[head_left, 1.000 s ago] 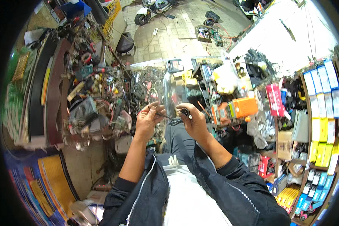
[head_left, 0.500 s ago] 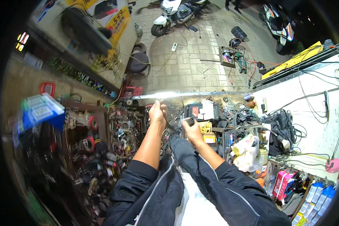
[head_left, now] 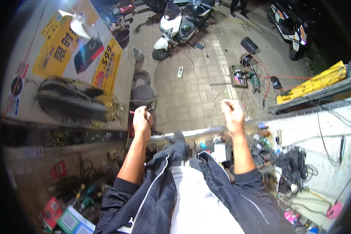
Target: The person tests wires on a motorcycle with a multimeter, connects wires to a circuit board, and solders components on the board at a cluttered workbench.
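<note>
My left hand is closed, in front of a round dark stool that stands beyond it. A thin rod-like thing with a red end sticks out of its left side; its kind is too small to tell. My right hand is raised at the right, its fingers curled in, above the far edge of the cluttered work area. What those fingers hold, if anything, is hidden. The two hands are well apart and touch neither each other nor the ground.
A metal threshold crosses between the clutter and the paving. Outside stand a white scooter and another scooter; a person's legs show beyond. An open toolbox and a red cable lie on the paving. A yellow sign panel stands left.
My view has tilted up and outward. Both hands have risen and spread apart, the right one moving well to the right. The dark thing in my right hand no longer shows.
</note>
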Tool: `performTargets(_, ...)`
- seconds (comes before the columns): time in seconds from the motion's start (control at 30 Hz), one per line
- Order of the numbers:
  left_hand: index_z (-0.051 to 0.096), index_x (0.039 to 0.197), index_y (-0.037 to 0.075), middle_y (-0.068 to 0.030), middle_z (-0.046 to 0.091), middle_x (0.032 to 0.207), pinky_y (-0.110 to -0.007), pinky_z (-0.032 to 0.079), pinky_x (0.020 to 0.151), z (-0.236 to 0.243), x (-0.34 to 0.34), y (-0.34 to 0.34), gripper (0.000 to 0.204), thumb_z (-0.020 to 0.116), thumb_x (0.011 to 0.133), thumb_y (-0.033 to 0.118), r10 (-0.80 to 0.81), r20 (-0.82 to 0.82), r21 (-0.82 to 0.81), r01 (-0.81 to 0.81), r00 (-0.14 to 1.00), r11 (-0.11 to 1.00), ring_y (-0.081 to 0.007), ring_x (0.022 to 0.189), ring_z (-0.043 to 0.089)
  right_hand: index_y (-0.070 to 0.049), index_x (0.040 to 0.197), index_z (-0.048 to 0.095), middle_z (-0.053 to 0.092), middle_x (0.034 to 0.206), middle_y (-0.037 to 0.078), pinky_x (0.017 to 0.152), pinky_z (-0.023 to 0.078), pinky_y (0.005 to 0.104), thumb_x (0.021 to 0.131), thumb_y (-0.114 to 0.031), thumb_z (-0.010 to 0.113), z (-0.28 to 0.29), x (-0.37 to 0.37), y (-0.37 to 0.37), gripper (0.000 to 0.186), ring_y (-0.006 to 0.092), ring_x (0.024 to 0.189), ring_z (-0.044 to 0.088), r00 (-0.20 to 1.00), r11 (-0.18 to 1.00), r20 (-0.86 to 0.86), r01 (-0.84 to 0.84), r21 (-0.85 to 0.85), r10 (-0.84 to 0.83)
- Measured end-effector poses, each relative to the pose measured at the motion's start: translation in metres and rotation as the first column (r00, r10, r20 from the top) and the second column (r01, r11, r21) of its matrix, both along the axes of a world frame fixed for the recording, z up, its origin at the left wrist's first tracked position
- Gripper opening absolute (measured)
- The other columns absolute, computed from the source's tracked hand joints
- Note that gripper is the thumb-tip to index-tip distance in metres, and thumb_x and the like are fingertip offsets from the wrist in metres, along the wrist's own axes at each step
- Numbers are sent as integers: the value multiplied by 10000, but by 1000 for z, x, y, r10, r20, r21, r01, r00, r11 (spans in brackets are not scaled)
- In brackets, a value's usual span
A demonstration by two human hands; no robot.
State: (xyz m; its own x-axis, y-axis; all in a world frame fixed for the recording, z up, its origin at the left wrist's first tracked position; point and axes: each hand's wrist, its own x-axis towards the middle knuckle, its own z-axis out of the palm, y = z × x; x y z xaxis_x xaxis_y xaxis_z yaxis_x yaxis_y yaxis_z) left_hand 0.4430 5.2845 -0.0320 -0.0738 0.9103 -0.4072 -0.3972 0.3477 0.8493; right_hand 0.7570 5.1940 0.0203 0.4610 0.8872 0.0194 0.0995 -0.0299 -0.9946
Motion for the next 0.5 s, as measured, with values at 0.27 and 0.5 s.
performTargets(0.27, 469, 1080, 21, 14, 407, 630, -224, 323, 451, -30, 23, 86, 170, 467, 977, 156, 257, -61, 140, -247, 964, 959, -75, 496, 349, 8, 1062, 591, 621, 951, 39, 793, 473, 257, 851, -91, 652, -16, 20, 159, 241, 115, 856, 578, 923, 917, -16, -383, -112, 384)
performTargets(0.5, 496, 1129, 52, -2, 497, 816, -234, 424, 674, -15, 112, 150, 211, 495, 959, 177, 81, 387, 403, -248, 918, 881, -81, 726, 470, 40, 1302, 437, 528, 1254, 190, 974, 402, 341, 793, -123, 674, -57, -69, 241, 584, 258, 1137, 529, 380, 476, 438, -869, -132, 815)
